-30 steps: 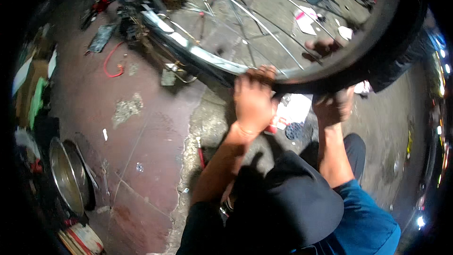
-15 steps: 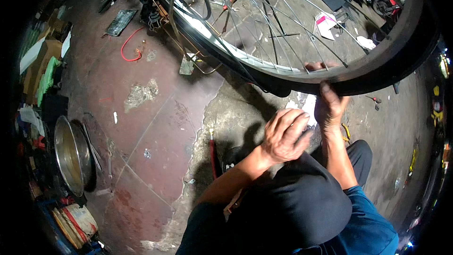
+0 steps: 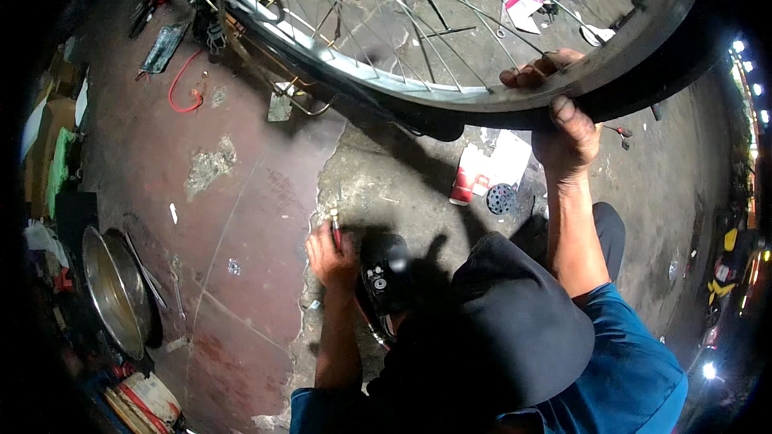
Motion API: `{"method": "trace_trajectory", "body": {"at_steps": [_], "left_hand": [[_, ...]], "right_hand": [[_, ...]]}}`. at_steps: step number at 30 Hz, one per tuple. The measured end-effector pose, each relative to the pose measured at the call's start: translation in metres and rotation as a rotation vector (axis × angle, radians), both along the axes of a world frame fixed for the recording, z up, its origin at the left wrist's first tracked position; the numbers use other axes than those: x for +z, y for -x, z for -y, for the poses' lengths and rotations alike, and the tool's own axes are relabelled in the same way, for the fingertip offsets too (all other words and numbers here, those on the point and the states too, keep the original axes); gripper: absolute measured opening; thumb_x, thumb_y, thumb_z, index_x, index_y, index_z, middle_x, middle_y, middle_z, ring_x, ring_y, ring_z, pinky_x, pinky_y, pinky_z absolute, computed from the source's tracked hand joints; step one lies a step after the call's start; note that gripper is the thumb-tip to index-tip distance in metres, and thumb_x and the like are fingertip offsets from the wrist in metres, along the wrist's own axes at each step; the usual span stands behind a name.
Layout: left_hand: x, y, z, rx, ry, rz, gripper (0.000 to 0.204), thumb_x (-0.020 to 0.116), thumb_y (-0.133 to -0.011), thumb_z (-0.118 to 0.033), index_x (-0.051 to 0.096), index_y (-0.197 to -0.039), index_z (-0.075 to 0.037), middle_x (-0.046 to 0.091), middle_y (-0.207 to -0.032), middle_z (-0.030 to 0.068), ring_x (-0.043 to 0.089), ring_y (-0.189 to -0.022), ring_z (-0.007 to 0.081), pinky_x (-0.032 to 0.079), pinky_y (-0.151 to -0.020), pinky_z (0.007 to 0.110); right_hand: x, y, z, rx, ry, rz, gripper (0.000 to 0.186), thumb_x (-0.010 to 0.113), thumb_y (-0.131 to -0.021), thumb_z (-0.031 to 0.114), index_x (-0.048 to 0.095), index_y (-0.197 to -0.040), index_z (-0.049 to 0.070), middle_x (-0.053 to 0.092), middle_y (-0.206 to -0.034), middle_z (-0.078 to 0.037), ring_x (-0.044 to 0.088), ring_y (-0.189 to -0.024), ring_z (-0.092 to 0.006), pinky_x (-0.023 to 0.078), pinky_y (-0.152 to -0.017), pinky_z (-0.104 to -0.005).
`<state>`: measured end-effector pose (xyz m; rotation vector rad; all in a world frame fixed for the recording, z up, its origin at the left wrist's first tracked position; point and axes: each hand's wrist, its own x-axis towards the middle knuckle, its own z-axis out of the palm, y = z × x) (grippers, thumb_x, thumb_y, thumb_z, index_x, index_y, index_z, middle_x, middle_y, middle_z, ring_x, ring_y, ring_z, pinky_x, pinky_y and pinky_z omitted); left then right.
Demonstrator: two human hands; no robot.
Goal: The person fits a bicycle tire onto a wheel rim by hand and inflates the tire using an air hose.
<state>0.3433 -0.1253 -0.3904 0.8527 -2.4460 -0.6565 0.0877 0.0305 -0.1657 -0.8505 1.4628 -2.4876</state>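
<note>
A bicycle wheel (image 3: pixel 450 95) with a black tyre (image 3: pixel 515 116) and thin spokes fills the upper part of the view. My right hand (image 3: pixel 567 133) is closed round the tyre and rim, thumb on the outer side and fingertips showing among the spokes. Down at the left, my left hand (image 3: pixel 330 257) reaches to the floor, its fingers round a red hose (image 3: pixel 337 237) with a brass-coloured tip. The rest of that hose is mostly hidden behind my hand and forearm.
A red and white box (image 3: pixel 464 177), white paper (image 3: pixel 510 157) and a dark round perforated disc (image 3: pixel 502 199) lie below the wheel. Leftward are a metal basin (image 3: pixel 112 293), long tools (image 3: pixel 145 269) and a red cable (image 3: pixel 182 100). A T-shaped tool (image 3: pixel 438 30) lies beyond the spokes.
My left hand has swung left and down from beside my right hand to the red hose and taken hold of it. My right hand stays on the tyre. The view has shifted.
</note>
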Motion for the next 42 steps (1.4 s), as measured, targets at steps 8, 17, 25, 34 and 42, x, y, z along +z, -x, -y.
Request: {"method": "trace_trajectory", "body": {"at_steps": [8, 17, 25, 34, 42], "left_hand": [[-0.02, -0.002, -0.008, 0.053, -0.096, 0.273, 0.044, 0.06, -0.076, -0.024, 0.05, -0.112, -0.002, 0.053, -0.093, 0.0182, 0.054, -0.087, 0.0378, 0.045, -0.072, 0.045], [0.01, 0.014, -0.007, 0.278, -0.589, 0.029, 0.017, 0.059, -0.081, -0.017, 0.054, -0.088, -0.003, 0.054, -0.075, 0.0075, 0.054, -0.072, 0.0202, 0.043, -0.065, 0.035], [0.057, 0.01, 0.002, 0.033, -1.351, -0.505, 0.03, 0.057, -0.085, -0.019, 0.055, -0.106, 0.001, 0.055, -0.083, 0.0008, 0.046, -0.068, 0.0068, 0.038, -0.059, 0.022], [0.109, 0.028, 0.016, -0.201, -1.416, -0.606, 0.035, 0.064, -0.082, -0.027, 0.056, -0.101, 0.002, 0.059, -0.076, 0.0057, 0.053, -0.064, 0.0116, 0.042, -0.056, 0.022], [0.107, 0.059, 0.018, -0.319, -1.445, -0.582, 0.036, 0.06, -0.086, -0.022, 0.051, -0.113, 0.001, 0.054, -0.075, 0.0022, 0.046, -0.053, 0.0084, 0.038, -0.046, 0.021]], "right_hand": [[0.078, 0.007, -0.006, -0.19, -0.208, -0.224, 0.029, 0.065, -0.072, 0.019, 0.062, -0.091, -0.003, 0.063, -0.081, -0.015, 0.061, -0.059, -0.0208, 0.052, -0.058, -0.0301], [-0.053, -0.005, 0.005, -0.365, -0.341, -0.092, 0.055, 0.072, -0.065, 0.003, 0.048, -0.113, 0.001, 0.059, -0.1, -0.01, 0.062, -0.084, -0.0216, 0.05, -0.075, -0.0327], [0.029, 0.002, -0.01, -0.266, -0.099, -0.289, 0.037, 0.062, -0.074, 0.014, 0.054, -0.105, -0.004, 0.06, -0.097, -0.017, 0.059, -0.093, -0.0255, 0.046, -0.085, -0.0342], [0.002, -0.001, -0.012, -0.321, -0.341, -0.238, 0.041, 0.067, -0.077, 0.02, 0.053, -0.107, -0.004, 0.062, -0.093, -0.016, 0.063, -0.086, -0.0304, 0.052, -0.078, -0.0427], [-0.024, -0.005, 0.003, -0.308, -0.102, -0.021, 0.046, 0.075, -0.069, 0.013, 0.053, -0.108, 0.0, 0.062, -0.093, -0.009, 0.063, -0.085, -0.019, 0.051, -0.075, -0.0316]]}}
